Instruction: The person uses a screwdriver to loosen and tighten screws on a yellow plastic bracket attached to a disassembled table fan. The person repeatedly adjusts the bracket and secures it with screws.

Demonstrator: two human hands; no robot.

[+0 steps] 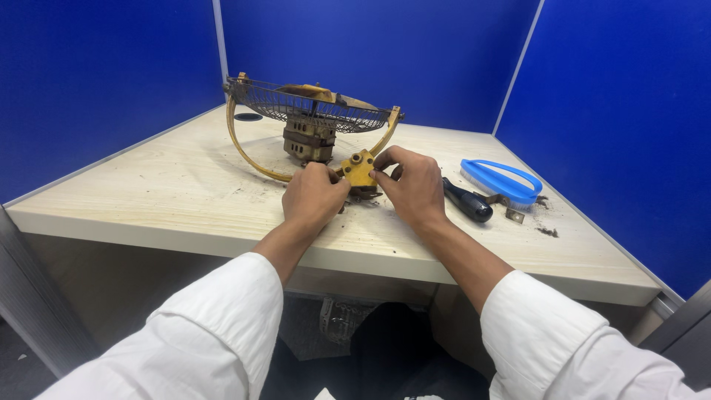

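Yellowed plastic fan base block (358, 169), near the table's front edge, is pinched between left hand (314, 195) and right hand (412, 185). Advisable: steady the wire guard (307, 105); the screwdriver (466, 201) lies just right.

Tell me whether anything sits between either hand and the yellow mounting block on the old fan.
Nothing visible does. The left hand and right hand both already have fingers on the yellow block, one on each side.

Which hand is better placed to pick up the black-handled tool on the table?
Right. The right hand lies next to the black-handled tool. The left hand is on the far side of the yellow bracket that both hands touch.
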